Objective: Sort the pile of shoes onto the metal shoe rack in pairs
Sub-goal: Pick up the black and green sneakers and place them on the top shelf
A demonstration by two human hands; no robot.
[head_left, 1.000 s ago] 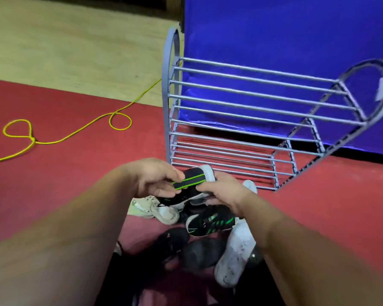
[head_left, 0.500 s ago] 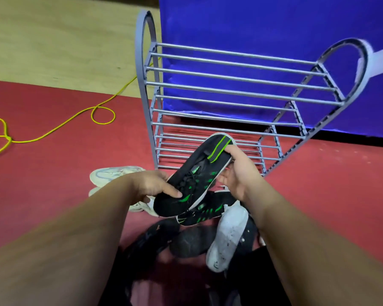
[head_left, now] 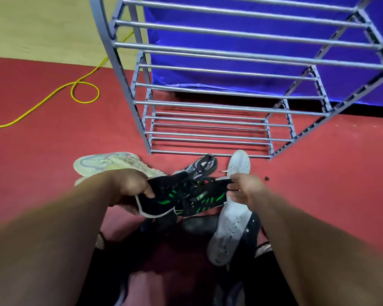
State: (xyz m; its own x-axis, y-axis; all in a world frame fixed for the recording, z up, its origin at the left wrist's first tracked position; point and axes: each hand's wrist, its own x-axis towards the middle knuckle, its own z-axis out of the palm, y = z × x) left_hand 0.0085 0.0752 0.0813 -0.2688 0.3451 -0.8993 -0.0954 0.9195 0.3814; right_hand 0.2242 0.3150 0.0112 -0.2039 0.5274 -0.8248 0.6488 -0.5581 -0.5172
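Observation:
My left hand grips a black shoe with green stripes by its heel end, just above the pile. My right hand pinches the collar of the matching black and green shoe, which lies beside the first. The grey metal shoe rack stands right behind the pile with nothing on its bars. Around my hands lie a pale green sneaker, a grey and black mesh shoe, a white shoe and a white shoe turned sole up. Dark shoes lie underneath.
A yellow cable loops over the red floor to the left of the rack. A blue cloth wall hangs behind the rack. Pale wooden floor lies at the far left.
The black and green shoe has come down from in front of the rack to the pile, held now by my left hand alone. My right hand has taken hold of the matching shoe. The view has moved closer to the rack.

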